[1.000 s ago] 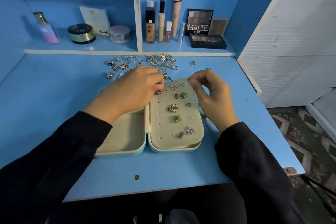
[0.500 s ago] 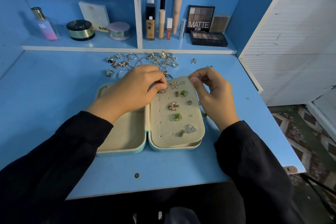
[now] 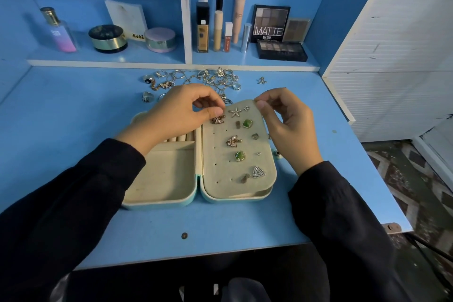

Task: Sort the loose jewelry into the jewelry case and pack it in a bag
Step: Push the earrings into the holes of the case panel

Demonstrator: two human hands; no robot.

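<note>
An open teal jewelry case (image 3: 161, 201) with beige lining lies on the blue desk (image 3: 61, 115). Its right half carries an earring panel (image 3: 220, 152) studded with several earrings, among them two green ones. My left hand (image 3: 176, 115) pinches a gold butterfly earring (image 3: 217, 119) at the panel's top left corner. My right hand (image 3: 286, 125) pinches the panel's top right corner (image 3: 252, 103) between thumb and forefinger. A pile of loose jewelry (image 3: 196, 78) lies behind the case, partly hidden by my left hand.
A shelf at the back holds a perfume bottle (image 3: 58, 29), jars (image 3: 107, 38), makeup tubes (image 3: 218, 29) and eyeshadow palettes (image 3: 279, 50). A lone earring (image 3: 261, 80) lies right of the pile. A white panel (image 3: 392, 44) bounds the desk at the right.
The view has shifted slightly. My left hand's fingers have settled on the gold butterfly earring at the panel's top left. My right hand stays at the top right corner.
</note>
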